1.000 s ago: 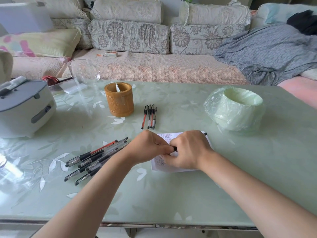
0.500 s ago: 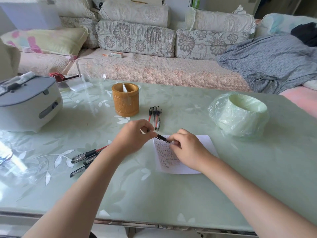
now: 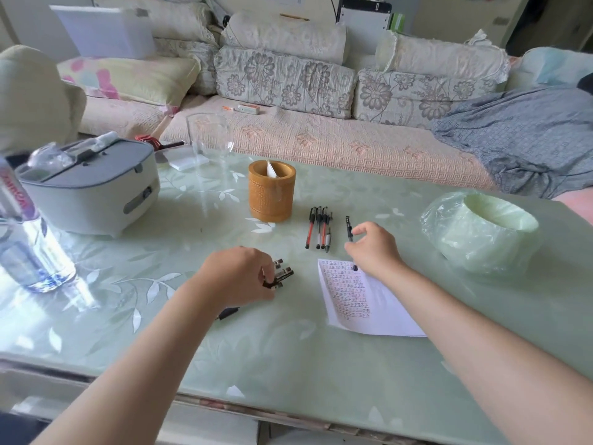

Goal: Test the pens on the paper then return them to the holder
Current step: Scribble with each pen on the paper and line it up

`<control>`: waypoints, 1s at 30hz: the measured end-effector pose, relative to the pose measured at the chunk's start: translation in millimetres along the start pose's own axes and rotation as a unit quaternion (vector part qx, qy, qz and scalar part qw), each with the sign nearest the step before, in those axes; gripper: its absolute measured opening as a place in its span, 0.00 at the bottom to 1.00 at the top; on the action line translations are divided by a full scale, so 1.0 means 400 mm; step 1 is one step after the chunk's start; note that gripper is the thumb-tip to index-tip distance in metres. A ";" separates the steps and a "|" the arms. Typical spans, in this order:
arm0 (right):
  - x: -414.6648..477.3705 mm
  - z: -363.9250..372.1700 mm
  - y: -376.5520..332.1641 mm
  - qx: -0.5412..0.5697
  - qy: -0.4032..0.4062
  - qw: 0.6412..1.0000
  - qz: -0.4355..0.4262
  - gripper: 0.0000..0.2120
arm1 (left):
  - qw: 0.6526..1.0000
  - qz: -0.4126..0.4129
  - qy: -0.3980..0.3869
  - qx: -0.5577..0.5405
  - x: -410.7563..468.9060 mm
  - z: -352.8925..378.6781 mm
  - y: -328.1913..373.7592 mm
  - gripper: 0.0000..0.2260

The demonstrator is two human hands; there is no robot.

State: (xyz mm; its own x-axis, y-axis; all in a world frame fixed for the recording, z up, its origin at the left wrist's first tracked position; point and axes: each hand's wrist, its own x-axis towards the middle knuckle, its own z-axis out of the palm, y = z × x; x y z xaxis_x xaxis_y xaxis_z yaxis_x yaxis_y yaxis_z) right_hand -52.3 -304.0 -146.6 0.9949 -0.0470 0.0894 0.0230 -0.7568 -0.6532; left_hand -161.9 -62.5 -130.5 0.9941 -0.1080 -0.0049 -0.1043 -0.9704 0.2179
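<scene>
Green glass-topped table (image 3: 321, 364), sofa (image 3: 321, 146) behind. Holder (image 3: 271, 191): upright, far centre of the table. Paper (image 3: 362, 300): flat, nearer me and to the right, with written rows on its left part. Row (image 3: 319, 228) of four pens: flat between holder and paper. My right hand (image 3: 372, 245): at the paper's far corner, pinching one pen (image 3: 349, 228). My left hand (image 3: 237, 274): left of the paper, fingers curled on a pile (image 3: 282, 273) of pens. Hands apart.
</scene>
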 end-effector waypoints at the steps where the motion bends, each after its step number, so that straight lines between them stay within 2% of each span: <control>1: 0.015 0.006 -0.006 -0.007 -0.001 1.000 0.005 0.12 | 1.000 0.004 0.004 0.005 -0.001 0.000 -0.001 0.08; 9: 0.091 0.046 -0.049 -0.065 -0.016 0.998 -0.004 0.11 | 0.999 0.024 0.023 0.034 0.015 0.011 0.001 0.07; 12: 0.102 0.055 -0.066 -0.087 -0.027 0.996 -0.013 0.07 | 0.998 0.032 0.030 0.034 0.021 0.013 0.006 0.07; 15: 0.110 0.058 -0.064 -0.112 -0.033 0.993 -0.023 0.18 | 0.998 0.033 0.022 0.040 0.025 0.022 0.014 0.08; 17: 0.099 0.048 -0.065 -0.118 -0.045 0.992 -0.020 0.19 | 0.998 0.024 0.018 0.047 0.029 0.029 0.018 0.08; 20: 0.079 0.037 -0.064 -0.097 -0.055 0.993 -0.023 0.12 | 0.997 0.018 0.020 0.071 0.033 0.036 0.024 0.08; 24: 0.046 0.022 -0.050 -0.071 -0.071 0.994 -0.051 0.14 | 0.995 0.016 0.037 0.096 0.028 0.034 0.042 0.09; 30: -0.053 -0.007 -0.042 -0.014 -0.092 0.990 -0.106 0.13 | 0.995 0.001 0.097 0.033 0.011 -0.008 0.088 0.09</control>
State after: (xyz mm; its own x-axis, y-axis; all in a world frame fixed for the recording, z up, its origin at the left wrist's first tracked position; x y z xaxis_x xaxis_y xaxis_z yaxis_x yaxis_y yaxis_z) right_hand -74.2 -292.1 -135.6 0.9692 0.2320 0.0829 0.2333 -0.7555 -0.6122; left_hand -161.1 -96.5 -119.7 0.9802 -0.0719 0.1846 -0.1011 -0.9829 0.1539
